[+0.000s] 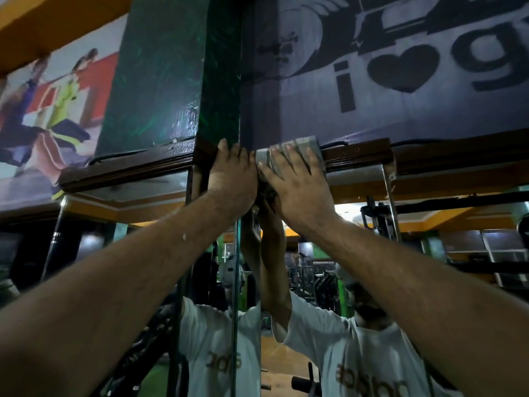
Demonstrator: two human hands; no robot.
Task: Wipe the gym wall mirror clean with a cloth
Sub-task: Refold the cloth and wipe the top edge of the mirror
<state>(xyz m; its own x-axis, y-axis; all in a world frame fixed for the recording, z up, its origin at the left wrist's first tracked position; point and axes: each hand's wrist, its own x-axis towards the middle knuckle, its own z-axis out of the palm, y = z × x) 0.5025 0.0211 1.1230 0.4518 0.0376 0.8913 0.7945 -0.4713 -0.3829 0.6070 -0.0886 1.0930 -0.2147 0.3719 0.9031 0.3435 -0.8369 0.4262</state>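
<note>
a grey, faintly striped cloth (289, 156) lies against a dark brown wooden frame (357, 156) along the top of the mirror (429, 253). the pillar (160, 81) above is deep green with lighter green streaks. to one side, a wall poster (57, 90) carries blocks of red, yellow-green, purple and white; to the other, a grey banner (400, 116) bears black lettering and a black heart. the glass reflects orange ceiling trim, green walls and a white t-shirt with gold-brown lettering (reversed in the reflection).
</note>
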